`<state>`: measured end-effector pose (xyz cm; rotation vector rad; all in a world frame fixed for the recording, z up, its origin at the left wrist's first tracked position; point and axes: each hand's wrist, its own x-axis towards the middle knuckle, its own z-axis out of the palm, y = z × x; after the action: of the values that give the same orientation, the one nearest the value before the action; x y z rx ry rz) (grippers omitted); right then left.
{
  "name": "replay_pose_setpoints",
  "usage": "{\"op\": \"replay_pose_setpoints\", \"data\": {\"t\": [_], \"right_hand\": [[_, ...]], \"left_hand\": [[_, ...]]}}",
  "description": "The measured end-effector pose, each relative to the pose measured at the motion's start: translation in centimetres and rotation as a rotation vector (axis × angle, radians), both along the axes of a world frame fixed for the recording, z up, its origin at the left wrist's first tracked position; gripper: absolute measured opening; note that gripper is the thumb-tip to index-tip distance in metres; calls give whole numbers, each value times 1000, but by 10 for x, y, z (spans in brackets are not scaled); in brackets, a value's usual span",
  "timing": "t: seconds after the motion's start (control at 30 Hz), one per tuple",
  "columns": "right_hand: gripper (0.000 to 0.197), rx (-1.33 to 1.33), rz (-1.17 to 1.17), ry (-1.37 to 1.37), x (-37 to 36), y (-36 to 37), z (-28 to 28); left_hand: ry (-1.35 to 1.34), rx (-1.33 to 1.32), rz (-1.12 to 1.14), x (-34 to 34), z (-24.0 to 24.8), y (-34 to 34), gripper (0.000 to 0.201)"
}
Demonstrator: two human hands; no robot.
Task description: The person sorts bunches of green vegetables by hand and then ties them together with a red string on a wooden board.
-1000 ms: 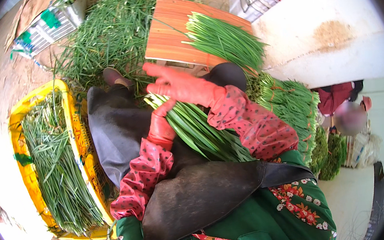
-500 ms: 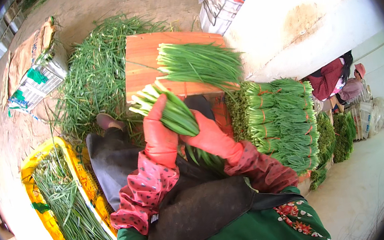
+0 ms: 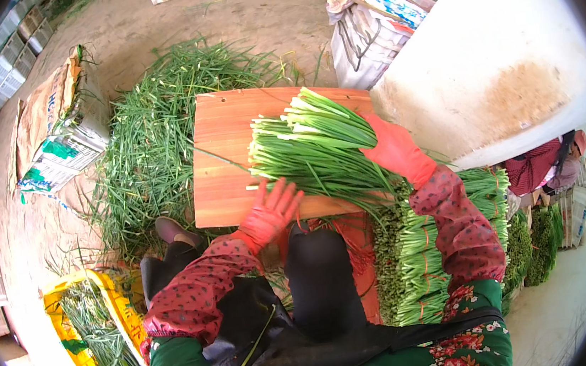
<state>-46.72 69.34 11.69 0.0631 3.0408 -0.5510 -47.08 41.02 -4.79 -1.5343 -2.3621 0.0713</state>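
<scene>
Broadly, the brown floor (image 3: 141,27) takes up the far side, running from the stacked crates (image 3: 12,59) at the left rim past the head of the counter. A thick white wall (image 3: 480,63) limits the right, its lower edge slanting just beside the counter's far right corner. The heap of loose greens (image 3: 153,140) spreads along the counter's left side, leaving a strip of floor between itself and a white crate (image 3: 64,143). Nearer, the orange wooden counter (image 3: 221,180) shows bare wood along its left and far edges, while its near edge meets the person's dark knee (image 3: 320,273). Tied bundles (image 3: 419,262) crowd close to its near right corner, and a yellow crate (image 3: 124,311) of greens stands well apart at lower left.

On the counter lies the bunch of green stalks (image 3: 307,149), pale ends toward the far left, leaves trailing past the right edge. The right hand (image 3: 398,147) rests against its upper right side; its fingers are partly hidden, so how firmly they close cannot be told. The left hand (image 3: 270,214) is spread at the near edge, fingertips just beside the lowest stalks. One thin stalk (image 3: 223,159) crosses the left-hand wood.
</scene>
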Motion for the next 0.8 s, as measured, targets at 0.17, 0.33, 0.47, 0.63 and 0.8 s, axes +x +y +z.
{"op": "replay_pose_setpoints", "data": {"t": [0.17, 0.33, 0.47, 0.63, 0.8], "right_hand": [[51, -58, 95, 36, -55, 2, -49], [46, -123, 156, -11, -88, -5, -92], [43, -69, 240, 27, -94, 3, -127], [59, 136, 350, -10, -89, -14, -121], [62, 190, 369, 51, -69, -17, -128]], "left_hand": [[21, -23, -243, -43, -17, 30, 55], [116, 118, -332, -76, -21, 55, 51], [107, 182, -241, -85, -9, 61, 53], [75, 104, -20, -91, 9, 56, 64], [-42, 28, 140, -100, 17, 71, 82]]}}
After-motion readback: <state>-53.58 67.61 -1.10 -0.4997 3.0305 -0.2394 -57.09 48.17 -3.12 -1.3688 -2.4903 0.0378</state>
